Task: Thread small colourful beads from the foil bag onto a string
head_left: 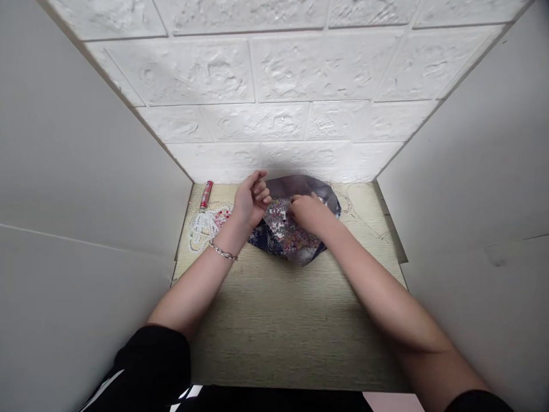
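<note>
A dark cloth pouch point(266, 240) with a grey lining point(295, 186) lies spread against the wall, holding many small multicoloured beads point(295, 234). My right hand point(311, 212) is over the beads, its fingers bent together with the tips down among them. Whatever they pinch is hidden. At the left rim of the pouch my left hand point(254, 197) is raised, fingers curled and the forefinger close to the thumb. Anything between those fingertips is too small to make out. A chain bracelet point(223, 252) circles my left wrist.
Left on the wooden table point(274, 320) lie strands of white beads point(203, 226), some red beads point(223, 216) and a red cylinder point(206, 194). A thin beaded strand point(345, 200) lies right of the pouch. A white brick-pattern wall point(274, 123) and grey side panels point(463, 189) enclose the space.
</note>
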A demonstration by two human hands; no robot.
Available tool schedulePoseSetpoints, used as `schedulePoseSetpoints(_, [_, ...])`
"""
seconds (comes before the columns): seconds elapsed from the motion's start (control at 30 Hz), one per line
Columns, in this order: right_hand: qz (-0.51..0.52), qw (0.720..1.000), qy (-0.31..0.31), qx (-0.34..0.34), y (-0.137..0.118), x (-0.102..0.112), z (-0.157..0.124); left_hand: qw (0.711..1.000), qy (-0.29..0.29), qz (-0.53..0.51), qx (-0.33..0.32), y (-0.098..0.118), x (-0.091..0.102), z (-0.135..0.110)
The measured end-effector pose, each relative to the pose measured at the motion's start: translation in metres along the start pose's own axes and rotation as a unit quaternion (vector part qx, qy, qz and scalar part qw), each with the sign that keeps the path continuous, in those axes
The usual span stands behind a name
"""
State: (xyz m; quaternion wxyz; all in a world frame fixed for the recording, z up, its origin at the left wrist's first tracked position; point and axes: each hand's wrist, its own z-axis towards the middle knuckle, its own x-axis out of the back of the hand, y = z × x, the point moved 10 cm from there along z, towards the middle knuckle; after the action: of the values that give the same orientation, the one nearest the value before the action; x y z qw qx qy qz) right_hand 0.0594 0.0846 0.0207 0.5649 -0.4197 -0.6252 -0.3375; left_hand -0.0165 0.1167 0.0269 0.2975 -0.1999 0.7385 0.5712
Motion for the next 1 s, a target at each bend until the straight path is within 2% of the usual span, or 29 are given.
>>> schedulePoseSetpoints(0.13, [-0.002, 0.997, -0.037, -0.074, 0.022, -0.002, -0.007, 1.000, 0.022, 0.012, -0.008, 0.001, 0.005, 0.002])
schedulePoseSetpoints(0.23, [-0.001, 0.994, -0.039, -0.106, 0.030, -0.003, -0.011, 1.000, 0.016, 0.019, -0.002, -0.001, 0.004, 0.004])
schedulePoseSetpoints(0.33, [0.000, 0.996, -0.011, -0.091, 0.028, 0.001, -0.009, 1.000, 0.010, 0.017, 0.003, -0.003, 0.004, 0.006])
schedulePoseSetpoints(0.5, [0.011, 0.996, 0.071, -0.047, 0.015, 0.011, 0.000, 0.999, 0.032, 0.008, -0.014, 0.001, 0.010, 0.007])
schedulePoseSetpoints(0.63, [0.031, 0.998, 0.047, 0.000, 0.003, -0.003, 0.007, 0.999, 0.040, -0.005, -0.017, 0.004, 0.011, 0.006])
schedulePoseSetpoints(0.73, [0.015, 1.000, 0.025, -0.002, 0.003, -0.009, 0.007, 0.999, 0.035, -0.008, -0.012, 0.004, 0.009, 0.005])
schedulePoseSetpoints(0.87, [0.010, 0.999, 0.046, -0.023, 0.002, -0.003, 0.007, 0.999, 0.039, -0.009, -0.002, 0.003, 0.007, 0.002])
schedulePoseSetpoints(1.0, [0.013, 0.998, 0.056, 0.006, -0.018, -0.005, 0.010, 0.999, 0.033, -0.021, 0.012, 0.001, 0.003, 0.000])
